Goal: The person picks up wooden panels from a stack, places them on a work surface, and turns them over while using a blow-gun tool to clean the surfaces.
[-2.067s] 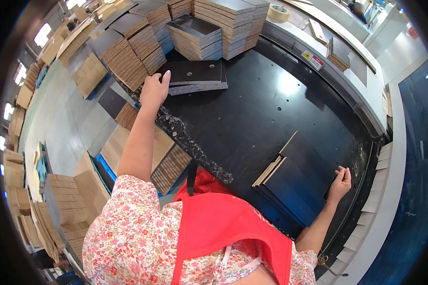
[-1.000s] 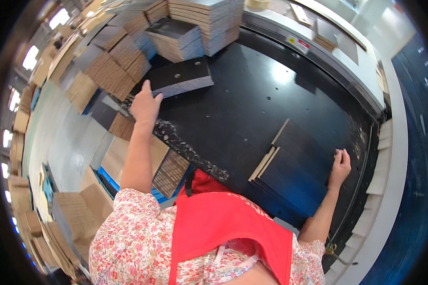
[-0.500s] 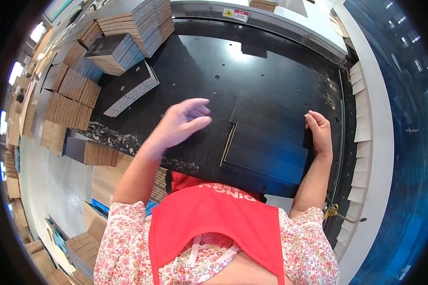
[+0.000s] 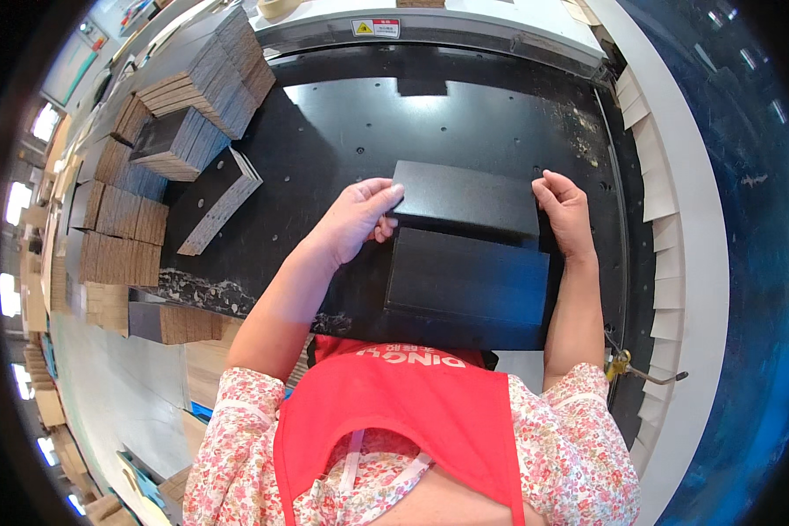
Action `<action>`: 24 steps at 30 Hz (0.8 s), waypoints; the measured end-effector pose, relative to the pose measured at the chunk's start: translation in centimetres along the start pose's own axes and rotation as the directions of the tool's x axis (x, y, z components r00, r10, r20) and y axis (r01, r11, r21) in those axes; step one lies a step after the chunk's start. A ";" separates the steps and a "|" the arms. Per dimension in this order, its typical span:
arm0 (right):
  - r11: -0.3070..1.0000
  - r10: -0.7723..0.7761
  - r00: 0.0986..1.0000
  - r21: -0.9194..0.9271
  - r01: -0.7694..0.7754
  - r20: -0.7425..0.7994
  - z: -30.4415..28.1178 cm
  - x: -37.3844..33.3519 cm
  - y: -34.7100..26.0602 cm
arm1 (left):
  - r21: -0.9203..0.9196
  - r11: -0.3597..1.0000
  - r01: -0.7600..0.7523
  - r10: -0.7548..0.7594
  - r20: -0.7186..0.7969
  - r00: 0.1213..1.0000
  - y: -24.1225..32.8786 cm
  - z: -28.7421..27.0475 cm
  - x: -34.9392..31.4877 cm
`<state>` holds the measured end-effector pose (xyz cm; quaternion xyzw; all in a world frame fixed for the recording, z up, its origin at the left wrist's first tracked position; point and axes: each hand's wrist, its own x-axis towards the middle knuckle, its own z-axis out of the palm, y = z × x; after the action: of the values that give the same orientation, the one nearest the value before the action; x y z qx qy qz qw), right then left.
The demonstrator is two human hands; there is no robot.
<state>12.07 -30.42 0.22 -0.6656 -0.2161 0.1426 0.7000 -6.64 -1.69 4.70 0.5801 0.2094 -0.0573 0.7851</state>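
A thin, dark rectangular board [image 4: 466, 195] is raised and tilted over the black worktop [image 4: 324, 188], its surface catching the light. My left hand [image 4: 358, 217] pinches its left end, thumb on top and fingers curled beneath. At the other end, my right hand [image 4: 565, 216] has its thumb and forefinger closed at the board's right edge. Nearer to me lies a second dark board [image 4: 469, 279], flat on the worktop just below the raised one.
Tall stacks of dark-faced boards with brown edges [image 4: 193, 74] line the left side. Beside them a few holed boards [image 4: 215, 206] lie on the worktop. Pale overlapping flaps [image 4: 662, 193] run along the right, near a yellow-and-metal handle [image 4: 622, 364].
My left hand has moved right from above the bare worktop and taken hold of the far board's left end. That board is now lifted and tilted. The whole view has shifted slightly.
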 end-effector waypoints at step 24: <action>0.975 0.055 0.996 -0.217 -0.040 0.067 1.1 -0.3 -2.3 | 0.696 0.714 0.073 -0.218 0.121 0.968 -2.6 -2.0 -11.2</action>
<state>11.06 -29.79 2.52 -0.7368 -0.2394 0.1590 0.6120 -18.13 -2.32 6.34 0.8021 0.1407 -0.2489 0.5243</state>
